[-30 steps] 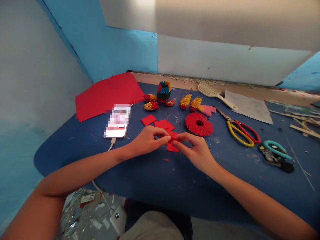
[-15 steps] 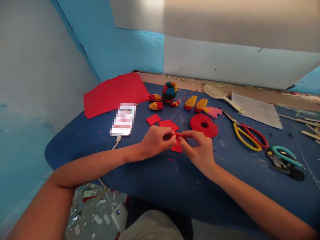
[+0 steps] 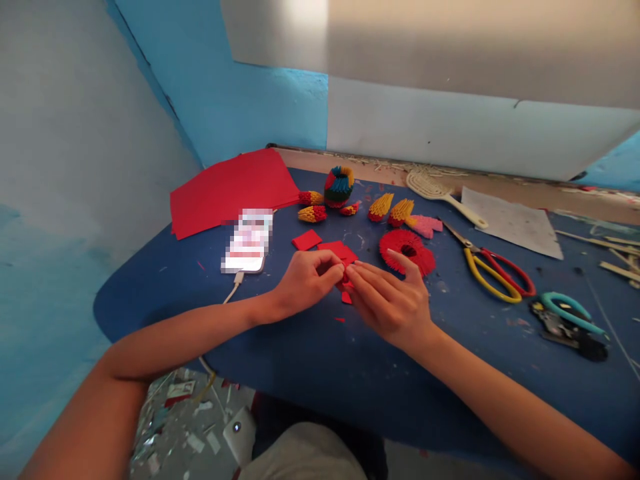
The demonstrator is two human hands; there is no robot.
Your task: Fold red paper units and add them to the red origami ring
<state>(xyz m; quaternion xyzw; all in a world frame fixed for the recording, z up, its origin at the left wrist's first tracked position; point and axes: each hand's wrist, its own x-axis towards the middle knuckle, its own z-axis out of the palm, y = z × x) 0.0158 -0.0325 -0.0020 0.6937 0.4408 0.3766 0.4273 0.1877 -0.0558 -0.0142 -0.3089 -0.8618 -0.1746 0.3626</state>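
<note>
"Red paper piece, small and mostly hidden by fingers: where is it exactly?"

"Between the two hands, above the blue table, with their fingertips meeting around it."

"How does the left hand hold it?"

"Thumb and index finger pinched on it, the other fingers curled in."

"And the right hand?"

"Its fingertips close on the same piece, fingers fairly straight, with one finger lifted clear. I can't make out the paper's folds."

"What lies around them?"

"Red paper squares just beyond, a red ring behind the lifted finger, and scissors farther right."
</note>
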